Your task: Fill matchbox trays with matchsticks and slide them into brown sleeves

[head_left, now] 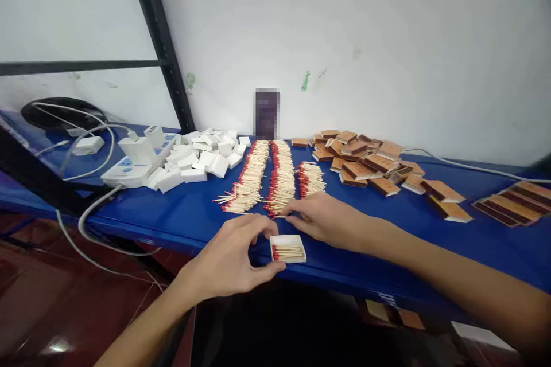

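Note:
My left hand (235,255) holds a small white matchbox tray (302,245) by its left end, thumb at the near side and fingers at the far side. Inside the tray lie several red-headed matches (288,252), side by side with heads to the left. At the near end of the middle row of matches (282,175), my right hand (316,215) has thumb and forefinger closed on a match; how many sticks it pinches is hard to see. Another long row of matches (253,169) lies to the left, a shorter row (310,179) to the right.
White matchbox trays (206,152) are heaped at the left beside a power strip (133,166) with plugs and cables. Brown matchbox sleeves (365,160) are piled at the right, with more lined up (516,203) farther right. A black metal post (166,46) rises at the left.

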Motion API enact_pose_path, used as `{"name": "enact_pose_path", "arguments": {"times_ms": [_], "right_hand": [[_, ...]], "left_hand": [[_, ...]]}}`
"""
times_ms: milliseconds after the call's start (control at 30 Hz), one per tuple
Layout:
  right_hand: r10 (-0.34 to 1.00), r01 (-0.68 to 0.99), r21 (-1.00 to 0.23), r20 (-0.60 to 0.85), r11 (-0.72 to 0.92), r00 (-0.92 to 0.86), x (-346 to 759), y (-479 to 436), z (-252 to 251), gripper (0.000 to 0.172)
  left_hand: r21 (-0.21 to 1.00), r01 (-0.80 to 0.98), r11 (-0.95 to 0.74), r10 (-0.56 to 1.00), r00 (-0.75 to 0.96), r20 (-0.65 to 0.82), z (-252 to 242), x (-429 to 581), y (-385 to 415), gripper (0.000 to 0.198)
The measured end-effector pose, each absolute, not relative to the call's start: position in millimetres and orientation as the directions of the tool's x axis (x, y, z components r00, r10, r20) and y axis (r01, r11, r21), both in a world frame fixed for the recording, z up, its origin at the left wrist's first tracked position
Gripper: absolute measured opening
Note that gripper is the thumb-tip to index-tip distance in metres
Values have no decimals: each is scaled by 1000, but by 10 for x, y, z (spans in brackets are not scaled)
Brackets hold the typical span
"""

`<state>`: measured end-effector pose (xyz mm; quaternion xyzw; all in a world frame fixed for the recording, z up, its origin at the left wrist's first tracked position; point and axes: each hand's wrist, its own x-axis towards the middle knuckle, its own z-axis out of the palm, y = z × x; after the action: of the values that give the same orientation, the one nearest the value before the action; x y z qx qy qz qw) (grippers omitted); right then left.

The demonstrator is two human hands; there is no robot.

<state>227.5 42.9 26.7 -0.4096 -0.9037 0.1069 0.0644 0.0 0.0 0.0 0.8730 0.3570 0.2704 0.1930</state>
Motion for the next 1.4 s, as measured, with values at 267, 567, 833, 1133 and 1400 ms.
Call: {"name": "enact_pose_path", "arguments": {"times_ms": [267, 567, 833, 1133, 1400], "right_hand": [[712, 669, -295, 60, 683, -700, 2263, 413, 233, 25], [769, 705, -438, -46, 558, -637, 2305, 400, 259, 12], [774, 733, -456, -137, 505, -619, 2306, 344, 453, 10], [753, 686, -541, -141, 486, -643, 2188, 132, 573, 14], [797, 749, -288, 99, 596, -596, 2155, 435, 534, 14]], "left_hand": [[530, 513, -675, 723, 604, 336, 5, 6, 22, 31], [523, 521, -674, 723, 610, 325, 17, 4, 1, 30], [520, 533, -667, 730, 606, 315, 28, 16, 4, 31], [532, 554, -641, 755, 581, 304, 11, 33, 13, 32], [508, 518, -689, 713, 611, 344, 18, 27, 12, 28]]}}
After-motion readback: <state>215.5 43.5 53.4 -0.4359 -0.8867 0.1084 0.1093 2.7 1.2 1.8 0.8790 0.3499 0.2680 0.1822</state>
